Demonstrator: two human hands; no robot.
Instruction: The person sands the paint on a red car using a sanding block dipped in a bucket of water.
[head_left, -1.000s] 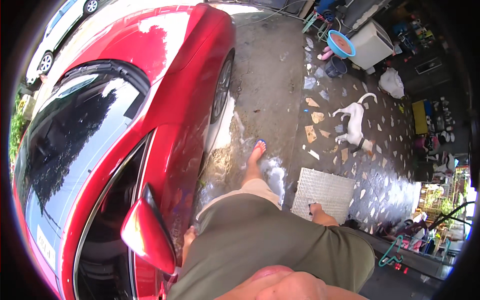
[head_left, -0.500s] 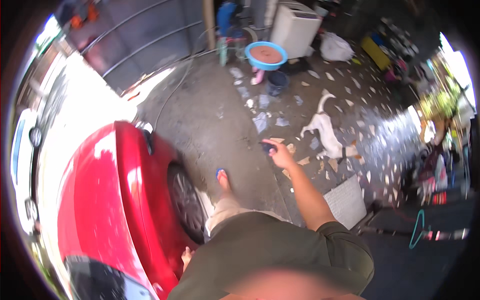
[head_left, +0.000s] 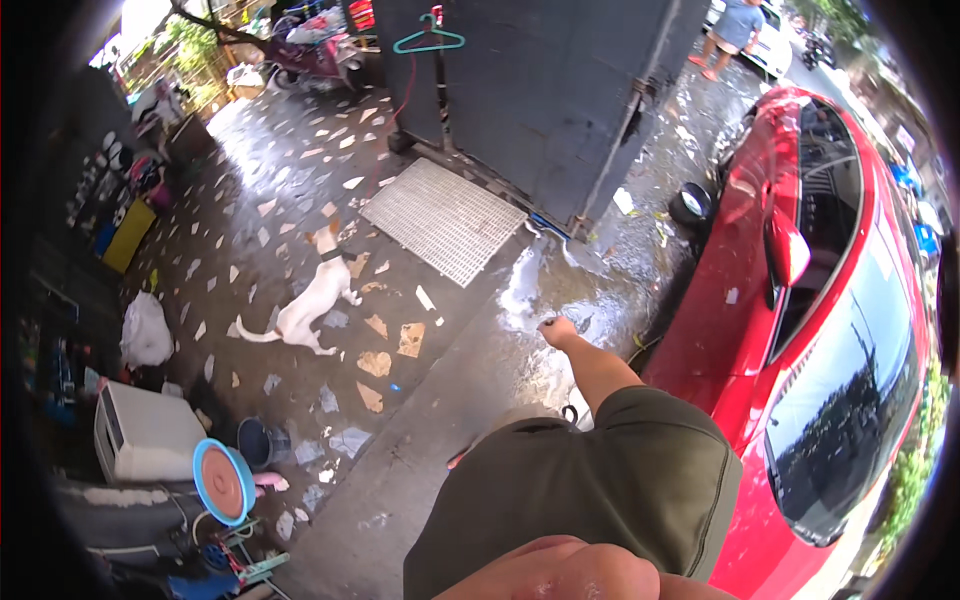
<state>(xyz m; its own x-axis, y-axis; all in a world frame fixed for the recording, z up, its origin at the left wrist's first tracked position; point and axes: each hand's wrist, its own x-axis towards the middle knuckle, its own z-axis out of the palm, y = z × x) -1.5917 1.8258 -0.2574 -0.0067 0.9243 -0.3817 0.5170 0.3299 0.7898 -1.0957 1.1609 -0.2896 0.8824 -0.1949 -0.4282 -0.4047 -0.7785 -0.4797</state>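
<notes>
My right hand (head_left: 560,331) is stretched forward over wet, soapy-looking concrete (head_left: 522,290), the arm bare below an olive sleeve. Its fingers are curled closed around a small dark thing (head_left: 547,322), mostly hidden, whose kind I cannot make out. The red car (head_left: 730,290) stands to the right of this hand, apart from it. A black bucket (head_left: 691,204) with something pale inside sits beside the car. My left hand is out of view.
A white dog (head_left: 305,305) with a dark collar stands on the tile-chip floor at left. Ahead are a white grate mat (head_left: 445,218) and a dark metal gate (head_left: 540,110) with a teal hanger (head_left: 430,42). A blue basin (head_left: 238,470) stands lower left. A person (head_left: 735,35) stands far off.
My view has swung far to the right; the car now lies on my right and the dog on my left. The right hand now reaches toward the wet concrete. My left hand has left the view.
</notes>
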